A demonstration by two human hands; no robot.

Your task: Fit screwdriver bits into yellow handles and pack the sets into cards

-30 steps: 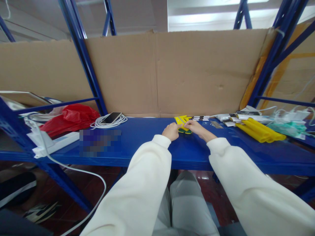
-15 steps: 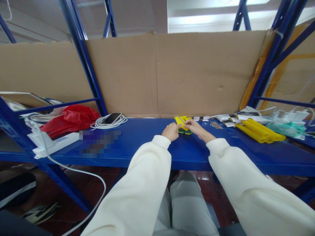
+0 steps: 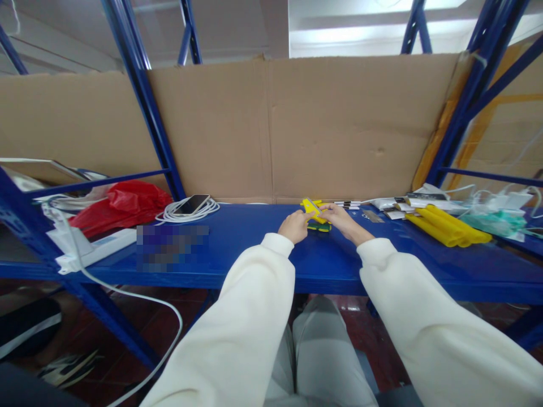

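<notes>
Over the blue shelf, both hands meet at a small flat yellow piece (image 3: 309,208) with a pale strip along its edge; its exact kind cannot be made out. My left hand (image 3: 294,227) is closed on its left side, fingers curled and thumb side against it. From the right, my right hand (image 3: 341,221) pinches it with thumb and fingertips. Just below lies a green and yellow object (image 3: 319,227), partly covered by the yellow piece. More yellow material (image 3: 326,204) shows behind the fingers. The fingertips are small and partly hidden.
Yellow rolls (image 3: 447,226) and white-and-black packets (image 3: 396,208) lie to the right, with a green bag (image 3: 498,221) beyond. Leftward are a phone (image 3: 194,204) on coiled white cable, a red bag (image 3: 131,202) and a white power strip (image 3: 106,249). Cardboard (image 3: 271,130) walls the back.
The yellow piece has tilted slightly between my hands, and its pale strip shows more. My right hand's fingers have shifted a little to the right and up.
</notes>
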